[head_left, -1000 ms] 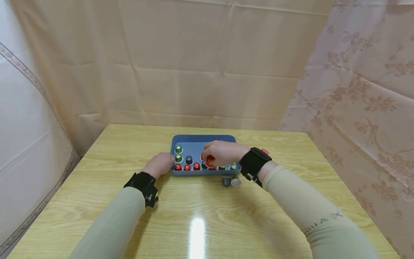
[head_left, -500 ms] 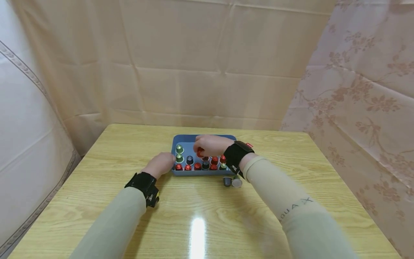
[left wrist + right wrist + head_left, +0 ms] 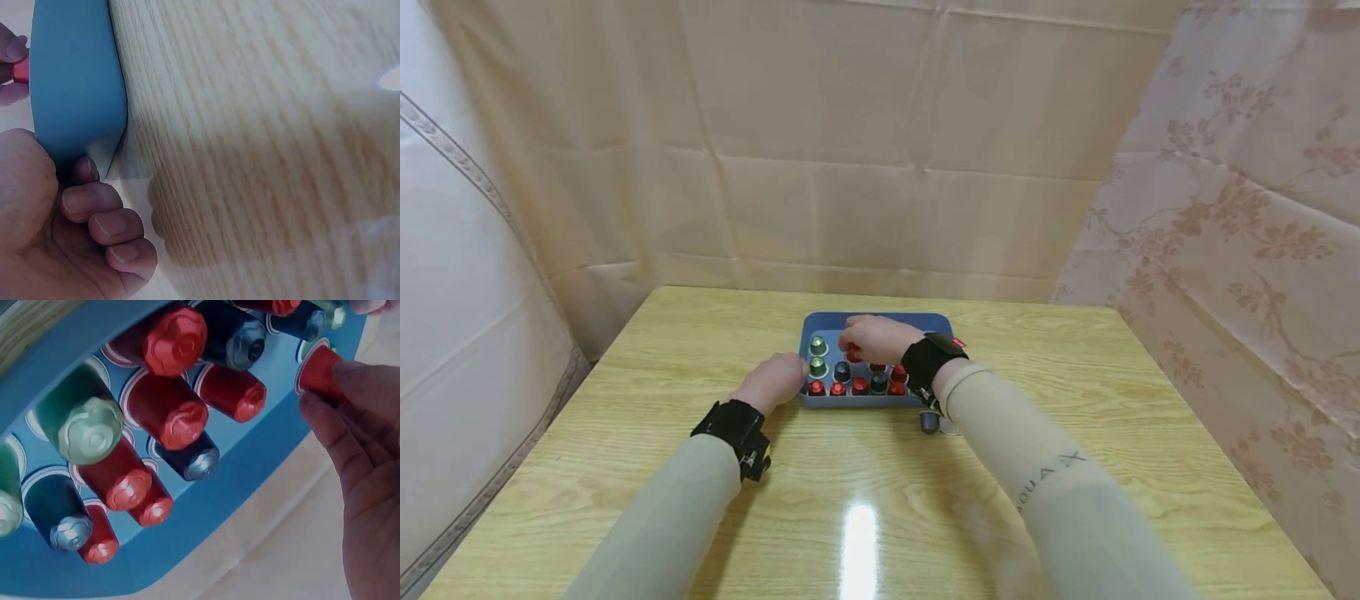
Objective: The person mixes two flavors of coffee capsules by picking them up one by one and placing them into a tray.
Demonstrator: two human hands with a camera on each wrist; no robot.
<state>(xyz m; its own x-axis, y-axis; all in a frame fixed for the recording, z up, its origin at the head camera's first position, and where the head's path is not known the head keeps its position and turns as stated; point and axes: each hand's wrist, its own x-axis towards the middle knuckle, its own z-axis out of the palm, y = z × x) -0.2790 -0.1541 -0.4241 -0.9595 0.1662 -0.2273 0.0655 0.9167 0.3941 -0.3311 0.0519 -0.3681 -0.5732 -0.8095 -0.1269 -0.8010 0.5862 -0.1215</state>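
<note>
Between thumb and fingers, my right hand [image 3: 883,337] pinches a red coffee capsule [image 3: 319,372], held over the left part of a blue tray [image 3: 850,402]. In the right wrist view the capsule's pale rim faces away from the fingers. My left hand [image 3: 772,382] grips the tray's left edge. In the left wrist view its fingers [image 3: 112,225] are curled at the tray's corner, with the thumb side over the rim. Capsules in red, green and dark blue stand in rows inside, including a green capsule [image 3: 817,345] at the left and a dark capsule [image 3: 842,372] beside it.
Outside the tray, by its front right, a dark capsule [image 3: 929,422] lies on the wooden table [image 3: 737,533] with a pale-lidded capsule [image 3: 950,427], partly hidden by the right forearm. A beige cloth [image 3: 880,167] hangs behind the table.
My right hand has moved left across the tray, carrying the red capsule toward the green ones. The left hand has stayed at the tray's left edge.
</note>
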